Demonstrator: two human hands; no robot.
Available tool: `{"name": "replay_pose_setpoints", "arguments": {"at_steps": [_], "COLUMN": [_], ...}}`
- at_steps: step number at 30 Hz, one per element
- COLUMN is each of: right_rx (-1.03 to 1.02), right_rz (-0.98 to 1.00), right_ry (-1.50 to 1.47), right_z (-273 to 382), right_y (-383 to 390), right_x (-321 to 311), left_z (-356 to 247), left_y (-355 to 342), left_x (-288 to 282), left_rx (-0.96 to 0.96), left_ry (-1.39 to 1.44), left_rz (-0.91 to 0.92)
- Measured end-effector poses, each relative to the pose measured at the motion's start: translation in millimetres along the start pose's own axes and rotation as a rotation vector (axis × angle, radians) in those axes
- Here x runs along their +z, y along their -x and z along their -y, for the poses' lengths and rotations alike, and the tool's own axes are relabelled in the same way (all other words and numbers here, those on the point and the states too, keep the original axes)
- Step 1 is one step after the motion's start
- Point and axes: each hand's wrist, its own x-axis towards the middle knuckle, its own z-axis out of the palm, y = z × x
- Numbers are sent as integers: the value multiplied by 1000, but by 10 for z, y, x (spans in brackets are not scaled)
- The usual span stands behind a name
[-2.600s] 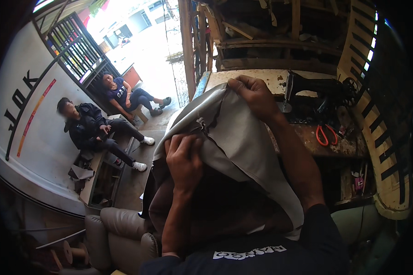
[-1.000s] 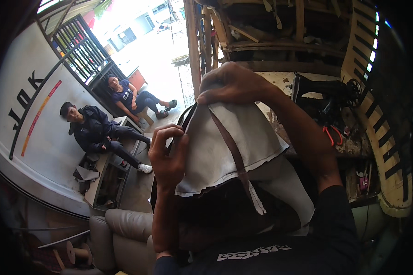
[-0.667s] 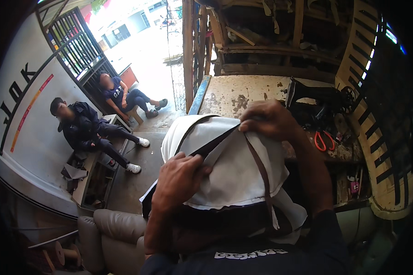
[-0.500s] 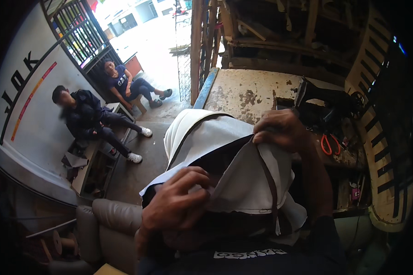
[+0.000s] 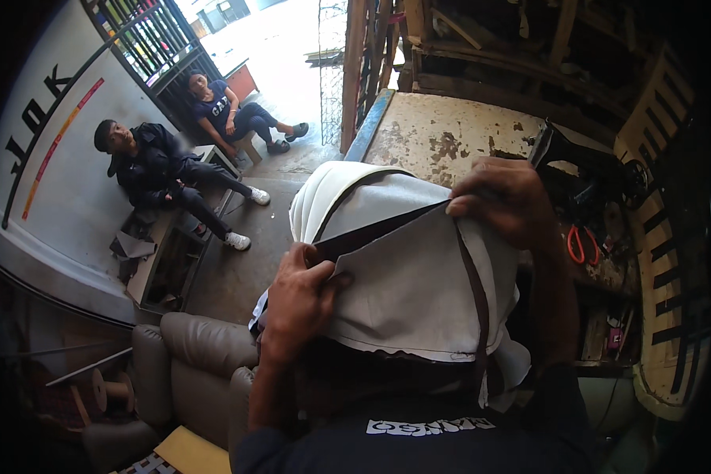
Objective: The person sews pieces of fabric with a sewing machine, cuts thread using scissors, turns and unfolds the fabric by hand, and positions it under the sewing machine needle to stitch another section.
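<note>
A sewn cover of pale grey-white sheet material, dark brown on its inner side, is stretched between my hands in front of my body. My left hand pinches its left edge, where a dark gap opens between two layers. At the upper right corner, my right hand grips the same edge between thumb and fingers. Behind the gap rises a ribbed white padded part of the cover. A dark brown strip runs down its right side, and the lower edge shows ragged stitching.
A worn table stands ahead, with a black sewing machine and orange-handled scissors at its right. A brown padded armchair is at the lower left, near a wooden spool. Two people sit along the left wall.
My left hand has closed on the left edge of the cover and drawn it taut, up and left. My right hand keeps its grip. The view has shifted slightly.
</note>
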Motion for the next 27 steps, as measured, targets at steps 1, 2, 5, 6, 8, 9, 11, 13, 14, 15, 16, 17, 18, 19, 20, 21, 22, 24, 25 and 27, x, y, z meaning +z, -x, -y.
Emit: {"name": "replay_pose_setpoints", "arguments": {"at_steps": [1, 2, 5, 6, 8, 9, 11, 13, 14, 15, 16, 17, 18, 19, 20, 21, 22, 24, 25, 27], "right_rx": [-32, -75, -104, -103, -90, -96, -116, -31, 57, 64, 80, 78, 68, 89, 125, 126, 83, 43, 54, 60], "right_rz": [5, -43, -41, -48, 31, 25, 17, -43, -95, -103, -226, -352, -361, -411, -457, -452, -402, -334, -326, -301], "right_ry": [8, -6, -71, -66, -64, -60, 39, 31, 23, 43, 59, 59, 63, 46, 45, 49, 162, 273, 283, 278], "right_z": [-5, -20, -46, -22, 16, 5, 26, 102, 123, 143, 176, 261, 356, 455, 528, 595, 636, 632, 574, 466], "right_y": [-30, -56, -132, -150, -183, -199, -208, -207, -187, -150, -97, -90, -79, -91, -71, -47, -44, -1, 43, 86], "right_x": [3, 34, 82, 67, 12, -4, -64, -202, -284, -400, -532, -634, -716, -740, -766, -794, -784, -733, -736, -725], "left_z": [20, 88, 418, 393, 365, 370, 414, 181, 15, -203, -334, -360, -323, -253, -186, -132, -52, 220, 346, 699], "left_y": [-58, -120, -296, -297, -392, -464, -573, -586, -584, -594, -623, -597, -558, -458, -405, -370, -339, -285, -241, -168], "left_x": [35, 67, 25, -28, -124, -201, -548, -814, -894, -934, -889, -833, -717, -656, -557, -452, -382, -372, -395, -352], "left_rx": [88, 45, 163, -136, -33, 61, 154, 241, 256, 287, 318, 328, 362, 372, 364, 281, 192, 132, 72, 22], "left_ry": [-148, -73, 186, 418, 293, 167, 27, 90, 100, 29, -42, -48, -75, -114, -114, -79, -49, -33, -31, -47], "left_rz": [-63, -74, -28, 166, 121, 69, -35, -191, -185, -183, -182, -191, -168, -150, -155, -175, -194, -220, -253, -228]}}
